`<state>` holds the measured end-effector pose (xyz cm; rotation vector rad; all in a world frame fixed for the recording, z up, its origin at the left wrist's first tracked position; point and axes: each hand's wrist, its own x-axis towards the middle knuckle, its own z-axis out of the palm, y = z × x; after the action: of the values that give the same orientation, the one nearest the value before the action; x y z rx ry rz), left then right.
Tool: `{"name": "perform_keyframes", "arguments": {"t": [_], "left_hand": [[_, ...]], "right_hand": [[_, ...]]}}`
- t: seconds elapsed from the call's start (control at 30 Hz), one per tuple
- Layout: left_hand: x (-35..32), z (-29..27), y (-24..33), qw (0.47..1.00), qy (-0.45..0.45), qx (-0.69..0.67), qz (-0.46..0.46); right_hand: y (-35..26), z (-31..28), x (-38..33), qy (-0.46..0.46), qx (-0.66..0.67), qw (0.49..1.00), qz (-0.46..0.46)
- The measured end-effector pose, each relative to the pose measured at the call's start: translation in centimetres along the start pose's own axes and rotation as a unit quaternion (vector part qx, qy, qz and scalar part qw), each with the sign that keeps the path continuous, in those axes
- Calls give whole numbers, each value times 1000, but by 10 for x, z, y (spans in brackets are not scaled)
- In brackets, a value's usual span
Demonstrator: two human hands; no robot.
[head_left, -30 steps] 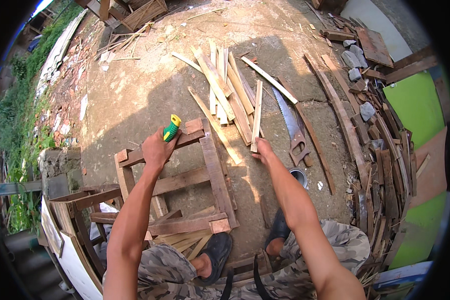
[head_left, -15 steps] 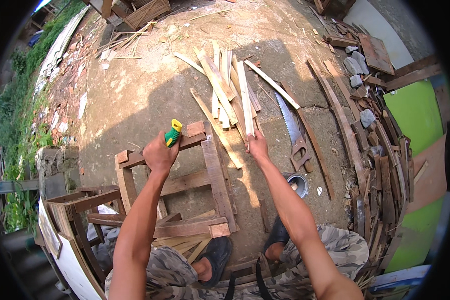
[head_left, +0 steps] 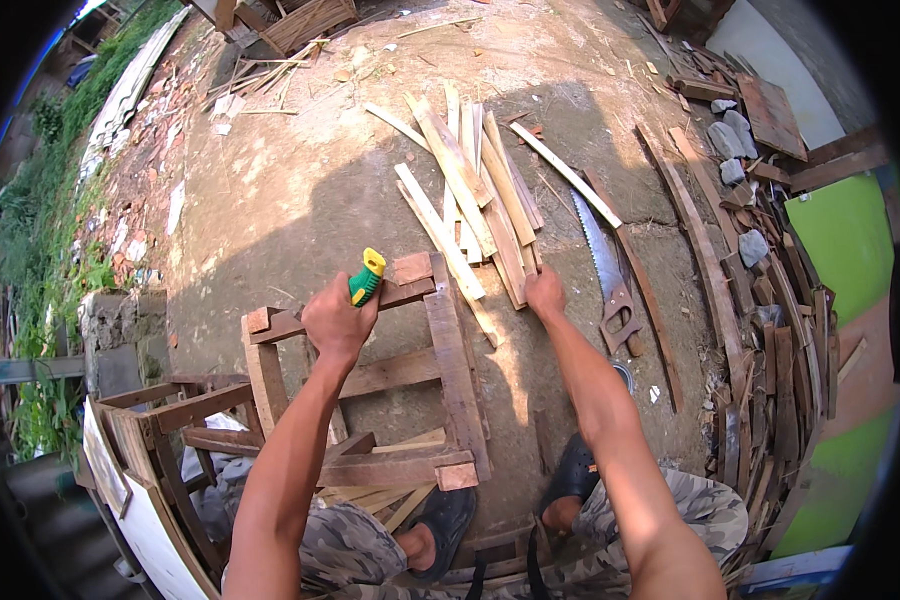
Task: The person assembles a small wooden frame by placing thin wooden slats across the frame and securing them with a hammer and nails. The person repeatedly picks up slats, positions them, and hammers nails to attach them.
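My left hand (head_left: 338, 318) is closed round a green and yellow tool handle (head_left: 367, 278); the rest of that tool is hidden. It is over the top rail of a rough wooden frame (head_left: 455, 365) in front of me. Ahead and to the right, my right hand (head_left: 545, 292) has its fingers closed at the near end of a wooden strip (head_left: 511, 195). That strip lies in a loose pile of several pale strips on the ground. Along the pile's left side a pale strip (head_left: 440, 235) lies slanted across another.
To the right of the pile lie a handsaw (head_left: 600, 250) and a long dark strip (head_left: 638, 290). A can (head_left: 625, 376) is mostly hidden behind my right forearm. Scrap wood (head_left: 785, 370) and stones (head_left: 735, 140) line the right side. Another wooden frame (head_left: 195, 408) stands at the left.
The pale strip my right hand held has moved to the left side of the pile and been let go. My right hand is now at another strip's end. My left hand keeps the green handle.
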<state>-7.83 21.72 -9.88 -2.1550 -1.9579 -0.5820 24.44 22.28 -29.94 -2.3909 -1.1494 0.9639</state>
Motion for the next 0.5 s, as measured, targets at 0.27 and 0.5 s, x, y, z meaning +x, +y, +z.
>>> {"name": "perform_keyframes", "arguments": {"t": [0.27,0.5], "left_hand": [[0,1,0,1000,9,-12,-2],[-1,3,0,1000,24,-10,5]], "right_hand": [[-17,14,2,-21,-31,999,6],[-10,46,-3,6,29,997,-71]]}}
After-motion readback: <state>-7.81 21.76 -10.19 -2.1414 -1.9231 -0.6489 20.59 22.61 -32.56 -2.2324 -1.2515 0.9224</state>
